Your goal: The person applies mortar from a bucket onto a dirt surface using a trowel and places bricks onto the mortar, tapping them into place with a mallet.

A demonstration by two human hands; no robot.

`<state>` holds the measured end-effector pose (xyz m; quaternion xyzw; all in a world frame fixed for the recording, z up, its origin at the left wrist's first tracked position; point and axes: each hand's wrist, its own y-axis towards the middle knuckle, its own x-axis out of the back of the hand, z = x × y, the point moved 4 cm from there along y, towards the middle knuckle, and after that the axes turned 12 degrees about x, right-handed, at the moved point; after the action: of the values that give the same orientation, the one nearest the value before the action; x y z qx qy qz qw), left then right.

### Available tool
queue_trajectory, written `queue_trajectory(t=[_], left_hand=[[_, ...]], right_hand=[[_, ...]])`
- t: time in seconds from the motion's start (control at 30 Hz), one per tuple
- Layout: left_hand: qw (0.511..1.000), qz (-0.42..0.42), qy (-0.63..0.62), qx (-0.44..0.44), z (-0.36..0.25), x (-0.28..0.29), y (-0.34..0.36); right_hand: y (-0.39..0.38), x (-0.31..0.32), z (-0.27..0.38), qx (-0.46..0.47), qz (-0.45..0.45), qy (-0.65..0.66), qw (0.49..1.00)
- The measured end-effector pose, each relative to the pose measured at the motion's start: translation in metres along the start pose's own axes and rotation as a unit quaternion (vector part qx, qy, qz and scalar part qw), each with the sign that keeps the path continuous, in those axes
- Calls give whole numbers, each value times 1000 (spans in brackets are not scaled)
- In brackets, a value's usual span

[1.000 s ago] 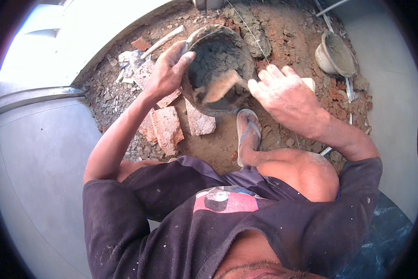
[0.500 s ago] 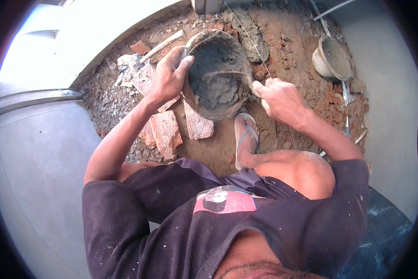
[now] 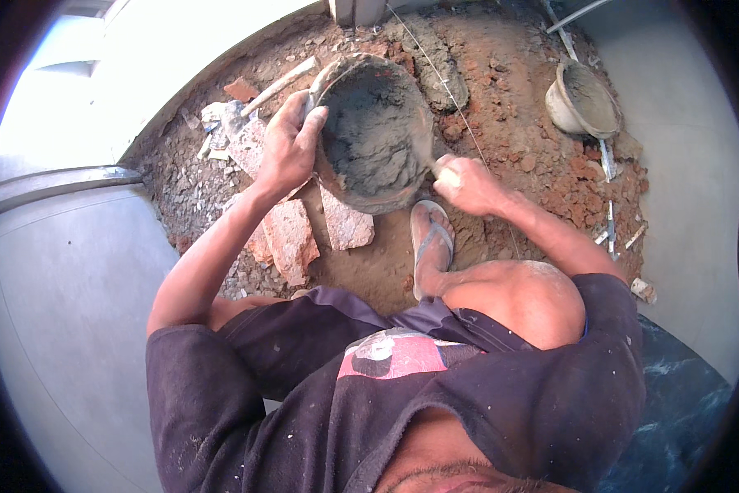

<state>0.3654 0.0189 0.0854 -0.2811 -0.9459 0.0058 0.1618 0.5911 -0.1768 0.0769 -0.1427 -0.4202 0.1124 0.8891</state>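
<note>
My left hand (image 3: 291, 148) grips the left rim of a round, mortar-crusted pan (image 3: 376, 205), thumb over the edge. Grey wet mortar (image 3: 369, 131) lies inside it. My right hand (image 3: 466, 182) is closed round a trowel (image 3: 429, 160) at the pan's right side; the trowel is blurred and partly hidden at the rim. Broken brick pieces (image 3: 291, 242) lie below and left of the pan, beside my sandalled foot (image 3: 432, 246).
A second bucket (image 3: 562, 107) with grey contents stands on rubble at right. A pale stick (image 3: 283, 82) lies behind my left hand. A taut string (image 3: 468, 123) crosses the dirt near a mortar patch (image 3: 447, 90). Smooth grey floor (image 3: 73, 271) borders the rubble.
My right hand and trowel have drawn left and down, the blade leaving the middle of the pan for its right rim. The pan and my left hand shifted slightly left and down.
</note>
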Motion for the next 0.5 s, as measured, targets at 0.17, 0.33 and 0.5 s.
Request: queue_trajectory(t=[0.17,0.33,0.5], left_hand=[[999,0,21,30,-4,-7,-6],[999,-10,29,16,-7,-2,-6],[997,30,49,55,-7,-5,-7]], right_hand=[[8,-48,0,45,-22,141,989],[6,-35,32,-74,51,373,923],[-11,-11,25,-48,50,393,917]])
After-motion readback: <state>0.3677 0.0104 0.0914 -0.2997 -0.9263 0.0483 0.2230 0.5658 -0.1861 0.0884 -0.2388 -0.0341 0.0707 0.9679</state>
